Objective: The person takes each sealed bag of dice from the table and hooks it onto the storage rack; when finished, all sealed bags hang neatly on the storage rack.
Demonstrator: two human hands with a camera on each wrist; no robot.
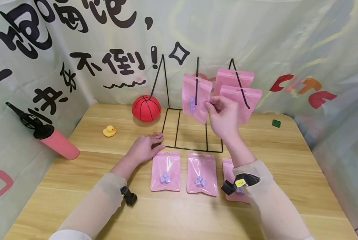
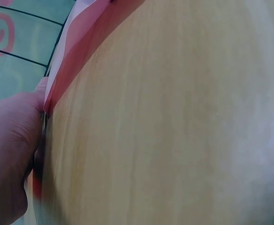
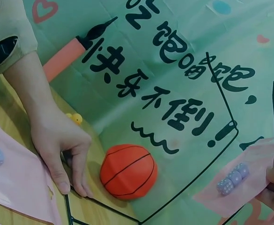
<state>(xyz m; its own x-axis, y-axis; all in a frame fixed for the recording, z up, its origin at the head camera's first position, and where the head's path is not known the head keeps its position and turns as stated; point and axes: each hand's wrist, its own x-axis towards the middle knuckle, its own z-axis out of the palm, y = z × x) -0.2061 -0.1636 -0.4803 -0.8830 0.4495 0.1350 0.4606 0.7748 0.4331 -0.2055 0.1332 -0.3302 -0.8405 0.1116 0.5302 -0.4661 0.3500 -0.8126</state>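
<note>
A black wire rack (image 1: 176,130) with upright hooks stands on the table. My right hand (image 1: 225,116) pinches the edge of a pink zip bag (image 1: 200,111) between thumb and fingers. Inside that bag show purple dice (image 3: 233,180), and its top lies at the rack's middle hook (image 1: 196,90). My left hand (image 1: 144,146) holds the rack's front left corner, thumb and fingers on either side of the wire in the right wrist view. Two more pink bags (image 1: 247,100) hang on the right hook, partly behind my right hand.
Three pink bags of dice (image 1: 168,183) lie in a row before the rack, the right one partly under my forearm. A red ball (image 1: 146,108) sits by the left hook. A yellow duck (image 1: 109,131), pink pump (image 1: 60,145) and green block (image 1: 276,123) stand around.
</note>
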